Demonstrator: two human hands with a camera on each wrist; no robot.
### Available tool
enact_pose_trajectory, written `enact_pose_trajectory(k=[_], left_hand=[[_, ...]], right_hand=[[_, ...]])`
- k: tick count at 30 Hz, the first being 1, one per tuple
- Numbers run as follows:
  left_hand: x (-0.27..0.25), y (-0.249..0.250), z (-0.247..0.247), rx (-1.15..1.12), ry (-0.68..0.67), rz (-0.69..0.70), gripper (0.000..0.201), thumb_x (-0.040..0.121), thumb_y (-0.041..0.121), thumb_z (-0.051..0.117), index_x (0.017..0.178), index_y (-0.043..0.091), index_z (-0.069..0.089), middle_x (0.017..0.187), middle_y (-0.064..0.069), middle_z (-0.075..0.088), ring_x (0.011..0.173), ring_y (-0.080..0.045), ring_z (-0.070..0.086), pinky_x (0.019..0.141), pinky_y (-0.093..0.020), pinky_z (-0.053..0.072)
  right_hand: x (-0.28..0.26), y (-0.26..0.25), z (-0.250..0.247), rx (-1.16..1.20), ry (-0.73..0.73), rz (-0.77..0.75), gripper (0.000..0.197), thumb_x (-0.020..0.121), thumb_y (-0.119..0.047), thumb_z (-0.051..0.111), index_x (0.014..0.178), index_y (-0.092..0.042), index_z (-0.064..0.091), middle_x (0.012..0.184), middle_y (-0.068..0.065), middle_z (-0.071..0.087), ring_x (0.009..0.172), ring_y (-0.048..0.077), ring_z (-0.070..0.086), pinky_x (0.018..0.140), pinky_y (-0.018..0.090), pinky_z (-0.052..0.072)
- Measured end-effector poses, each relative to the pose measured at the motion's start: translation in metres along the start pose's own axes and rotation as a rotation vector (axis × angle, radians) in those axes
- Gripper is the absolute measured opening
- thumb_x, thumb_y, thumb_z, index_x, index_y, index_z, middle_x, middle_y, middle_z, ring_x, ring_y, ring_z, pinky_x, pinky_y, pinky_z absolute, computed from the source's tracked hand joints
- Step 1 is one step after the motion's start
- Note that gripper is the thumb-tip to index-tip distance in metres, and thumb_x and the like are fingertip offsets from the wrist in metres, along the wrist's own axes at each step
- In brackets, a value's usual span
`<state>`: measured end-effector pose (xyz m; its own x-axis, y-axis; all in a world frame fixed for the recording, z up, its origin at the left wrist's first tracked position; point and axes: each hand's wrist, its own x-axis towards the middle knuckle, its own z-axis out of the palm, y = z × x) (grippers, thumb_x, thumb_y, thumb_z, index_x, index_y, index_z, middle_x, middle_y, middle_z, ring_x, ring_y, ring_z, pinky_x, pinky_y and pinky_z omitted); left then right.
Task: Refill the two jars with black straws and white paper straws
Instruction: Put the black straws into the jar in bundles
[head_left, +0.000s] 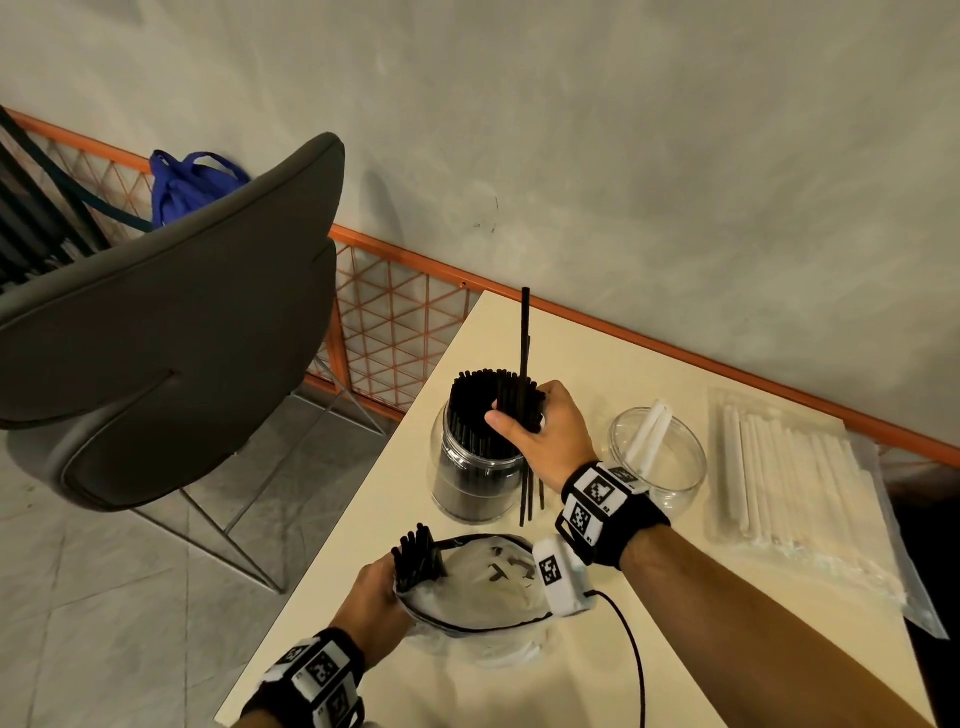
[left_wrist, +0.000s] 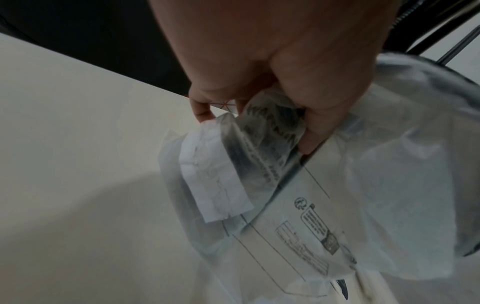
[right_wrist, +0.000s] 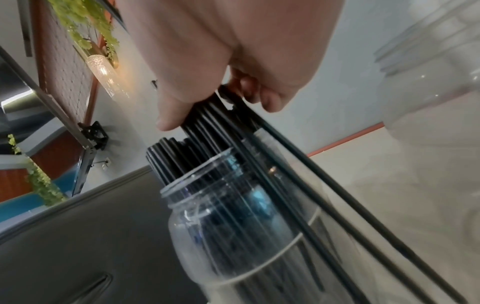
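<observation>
Head view is showing the right hand curling its fingers and thumb around a bundle of black straws at the mouth of the clear jar, which is standing on the pale table already packed with black straws. A few straws from the bundle are hanging down outside the jar wall (their lower ends reaching the table beside it), and one is sticking up well above the rest. Right wrist view is showing the thumb and fingers pinching the straw tops just over the jar rim.

The left hand is gripping the opening of a clear plastic bag near the table's front edge, with a small cluster of black straws poking out by the fingers; left wrist view is showing the fingers bunching the printed film.

A second jar, just right of the first, is holding a couple of white paper straws. Further right, a flat pack of white paper straws is lying on the table.
</observation>
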<state>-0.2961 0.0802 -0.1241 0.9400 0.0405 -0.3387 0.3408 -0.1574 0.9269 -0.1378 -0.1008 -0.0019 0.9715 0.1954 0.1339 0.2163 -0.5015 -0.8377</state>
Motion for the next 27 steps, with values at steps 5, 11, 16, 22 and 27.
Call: enact_pose_trajectory(k=[5, 11, 16, 22, 27], left_hand=[[-0.001, 0.000, -0.001, 0.129, -0.004, 0.065, 0.033, 0.056, 0.040, 0.057, 0.086, 0.032, 0.068, 0.087, 0.007, 0.072, 0.087, -0.013, 0.066, 0.082, -0.038, 0.055], [0.000, -0.004, -0.002, 0.152, 0.003, 0.064, 0.035, 0.056, 0.041, 0.055, 0.086, 0.028, 0.068, 0.087, 0.007, 0.072, 0.088, -0.013, 0.066, 0.083, -0.038, 0.054], [0.000, -0.001, 0.000, 0.177, 0.012, 0.075, 0.034, 0.058, 0.039, 0.059, 0.090, 0.029, 0.069, 0.088, 0.009, 0.072, 0.086, -0.004, 0.065, 0.080, -0.028, 0.054], [-0.001, 0.003, 0.000, 0.189, 0.002, 0.080, 0.037, 0.052, 0.044, 0.056, 0.086, 0.037, 0.067, 0.089, 0.022, 0.070, 0.086, 0.006, 0.062, 0.074, -0.012, 0.047], [0.000, 0.000, 0.000, 0.197, 0.013, 0.085, 0.041, 0.052, 0.044, 0.056, 0.089, 0.029, 0.069, 0.089, 0.010, 0.072, 0.088, -0.004, 0.065, 0.081, -0.028, 0.053]], right_hand=[[-0.003, 0.004, -0.001, -0.055, 0.002, -0.028, 0.029, 0.079, -0.035, 0.080, 0.079, -0.040, 0.052, 0.100, 0.008, 0.065, 0.090, 0.019, 0.064, 0.082, 0.029, 0.053], [-0.002, 0.014, -0.007, -0.117, 0.018, -0.049, 0.029, 0.078, -0.037, 0.080, 0.086, -0.013, 0.067, 0.083, 0.004, 0.059, 0.067, 0.021, 0.060, 0.064, 0.031, 0.054], [-0.008, 0.019, -0.010, -0.084, 0.058, -0.041, 0.016, 0.077, -0.047, 0.072, 0.077, -0.036, 0.060, 0.081, 0.003, 0.065, 0.067, 0.024, 0.068, 0.065, 0.043, 0.058], [-0.014, 0.013, -0.015, -0.175, 0.094, -0.082, 0.014, 0.082, -0.024, 0.077, 0.080, -0.015, 0.066, 0.073, 0.005, 0.066, 0.060, 0.020, 0.064, 0.060, 0.028, 0.053], [-0.011, 0.008, -0.019, -0.243, 0.050, -0.079, 0.016, 0.083, -0.020, 0.074, 0.097, -0.012, 0.071, 0.086, 0.002, 0.064, 0.061, 0.013, 0.059, 0.063, 0.009, 0.041]])
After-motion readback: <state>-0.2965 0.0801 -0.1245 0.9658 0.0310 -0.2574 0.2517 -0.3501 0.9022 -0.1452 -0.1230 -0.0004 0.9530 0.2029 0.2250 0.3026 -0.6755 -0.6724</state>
